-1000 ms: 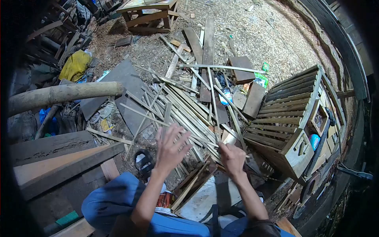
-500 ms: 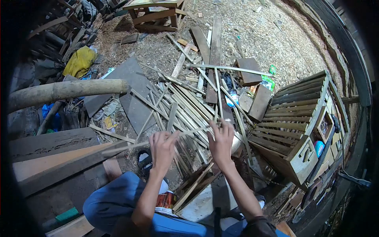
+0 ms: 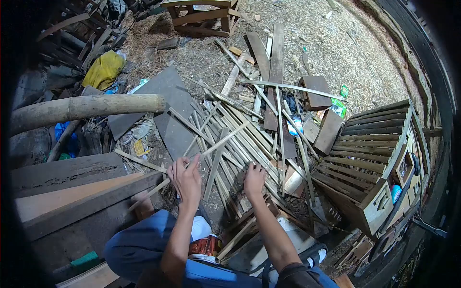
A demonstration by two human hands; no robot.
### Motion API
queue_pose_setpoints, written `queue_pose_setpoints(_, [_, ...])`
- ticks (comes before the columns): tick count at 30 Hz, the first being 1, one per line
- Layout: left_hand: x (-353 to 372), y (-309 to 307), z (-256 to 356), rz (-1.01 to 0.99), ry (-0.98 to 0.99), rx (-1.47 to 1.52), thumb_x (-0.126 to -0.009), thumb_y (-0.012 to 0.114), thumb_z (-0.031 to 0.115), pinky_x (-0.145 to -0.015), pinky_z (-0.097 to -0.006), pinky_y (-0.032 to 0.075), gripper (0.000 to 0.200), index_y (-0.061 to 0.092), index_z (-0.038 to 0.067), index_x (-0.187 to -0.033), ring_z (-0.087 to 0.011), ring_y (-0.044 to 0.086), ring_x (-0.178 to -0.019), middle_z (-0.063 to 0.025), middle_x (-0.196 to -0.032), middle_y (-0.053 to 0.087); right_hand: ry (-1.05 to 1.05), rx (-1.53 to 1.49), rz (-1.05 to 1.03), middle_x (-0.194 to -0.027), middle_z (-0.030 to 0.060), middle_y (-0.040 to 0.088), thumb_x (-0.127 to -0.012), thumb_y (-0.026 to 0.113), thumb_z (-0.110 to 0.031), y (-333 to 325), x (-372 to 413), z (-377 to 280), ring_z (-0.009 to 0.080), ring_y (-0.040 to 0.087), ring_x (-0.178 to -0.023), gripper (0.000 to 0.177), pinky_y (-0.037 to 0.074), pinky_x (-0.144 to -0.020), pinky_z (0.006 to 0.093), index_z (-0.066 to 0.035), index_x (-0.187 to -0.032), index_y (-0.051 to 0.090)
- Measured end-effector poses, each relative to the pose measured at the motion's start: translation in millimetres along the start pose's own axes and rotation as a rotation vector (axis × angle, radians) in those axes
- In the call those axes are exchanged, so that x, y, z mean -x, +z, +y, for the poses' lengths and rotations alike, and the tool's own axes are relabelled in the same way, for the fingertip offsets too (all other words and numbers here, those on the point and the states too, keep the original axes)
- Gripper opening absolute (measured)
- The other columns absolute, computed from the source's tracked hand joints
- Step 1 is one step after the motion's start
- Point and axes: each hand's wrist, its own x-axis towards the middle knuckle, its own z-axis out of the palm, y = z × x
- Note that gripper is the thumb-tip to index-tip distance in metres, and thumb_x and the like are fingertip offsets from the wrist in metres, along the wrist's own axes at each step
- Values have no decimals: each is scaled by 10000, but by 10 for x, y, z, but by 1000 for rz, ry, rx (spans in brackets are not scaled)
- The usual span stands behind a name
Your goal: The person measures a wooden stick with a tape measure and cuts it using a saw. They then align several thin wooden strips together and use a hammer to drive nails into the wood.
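The ground (image 3: pixel 365 53) is strewn with wood shavings and offcuts. At the right stands a slatted wooden crate (image 3: pixel 365 153), tilted on its side, with small items in its end compartments. A thick round log (image 3: pixel 86 108) lies across the left, and below it broad planks (image 3: pixel 67 192) are stacked flat beside the person's knee in blue trousers (image 3: pixel 139 245).

In the middle lies a loose pile of thin slats (image 3: pixel 240 134), criss-crossed over one another and over a dark flat board (image 3: pixel 168 101). Longer boards (image 3: pixel 273 57) lie beyond the pile, with a squat wooden block (image 3: pixel 317 93) near them. A yellow cloth (image 3: pixel 103 69) is crumpled at the upper left, well apart from the hands.

The left hand (image 3: pixel 186 177) is closed around one long slat (image 3: pixel 218 143). The fingers (image 3: pixel 175 169) wrap it near its lower part. The slat runs at a slant from beside the planks, up through the hand, and out over the pile, lifted clear of the slats beneath at its far end.

The right hand (image 3: pixel 253 178) is down on the near edge of the pile, palm downward, its fingertips among the slats. Whether they pinch one or only rest there cannot be told.

A red printed can (image 3: pixel 204 246) stands between the person's legs, just below the left forearm.
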Motion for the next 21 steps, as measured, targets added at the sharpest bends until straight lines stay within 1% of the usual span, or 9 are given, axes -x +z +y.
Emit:
queue_pose_setpoints(1, [-27,-15,-2,2,-9,17,-865,704,56,-1071,-480,356,347,806,181,-1173,-304,566,-1047,-109,-1016,592,2,-1,-1,-1256,192,584,-881,735,-203,-40,-12,-19,416,587,-1138,526,464,-996,571,-74,-1361,563])
queue_pose_setpoints(3, [-78,-55,21,0,14,16,-863,703,49,-1057,-473,360,359,804,181,-1181,-306,564,-1047,-111,-1028,596,55,-52,-200,-1270,196,581,-873,739,-208,-169,-22,-4,405,591,-1130,460,449,-1009,577,-73,-1291,603])
queue_pose_setpoints(6, [-111,-32,-17,6,57,34,-836,695,22,-1057,-471,362,401,803,187,-1185,-297,558,-1060,-109,-1053,601,-10,-41,-166,-1310,219,568,-836,746,-133,-52,-151,142,410,563,-1201,348,441,-1007,571,-84,-1166,648])
queue_pose_setpoints(9, [-132,-4,-65,6,77,55,-806,683,-7,-1078,-475,359,446,801,189,-1187,-289,554,-1073,-107,-1074,604,-95,-91,-113,-1323,220,554,-833,756,-127,-292,-58,62,403,564,-1220,339,439,-1017,598,-85,-1153,655])
queue_pose_setpoints(13, [-165,-14,-28,21,88,94,-792,674,-32,-1103,-483,351,477,795,182,-1201,-296,557,-1072,-111,-1081,606,-96,-257,-92,-1352,194,534,-818,777,-127,41,36,40,410,546,-1254,349,447,-1053,581,-92,-1144,656])
queue_pose_setpoints(14, [-175,-27,-28,23,85,90,-792,674,-32,-1103,-483,351,477,795,182,-1201,-296,557,-1072,-111,-1081,606,13,-424,-249,-1330,195,551,-826,789,-147,12,49,35,409,526,-1297,367,464,-1045,559,-91,-1158,643])
queue_pose_setpoints(15, [-178,-35,-19,24,92,105,-793,672,-37,-1113,-488,344,477,795,178,-1201,-296,559,-1069,-110,-1078,604,14,-425,-251,-1330,195,551,-826,789,-147,4,66,27,409,526,-1297,367,464,-1045,559,-91,-1158,643])
queue_pose_setpoints(17, [-174,-34,14,20,107,123,-793,669,-41,-1122,-494,338,477,794,174,-1200,-296,560,-1067,-110,-1075,602,-137,-216,-127,-1264,186,579,-836,803,-179,-19,89,9,388,542,-1259,368,468,-1000,557,-99,-1156,640])
queue_pose_setpoints(21, [-178,-44,45,-6,102,145,-805,677,-41,-1131,-507,326,462,795,174,-1197,-291,565,-1061,-104,-1057,598,-186,-171,95,-1263,181,576,-874,754,-227,78,114,-40,377,523,-1230,341,442,-1001,537,-90,-1168,652])
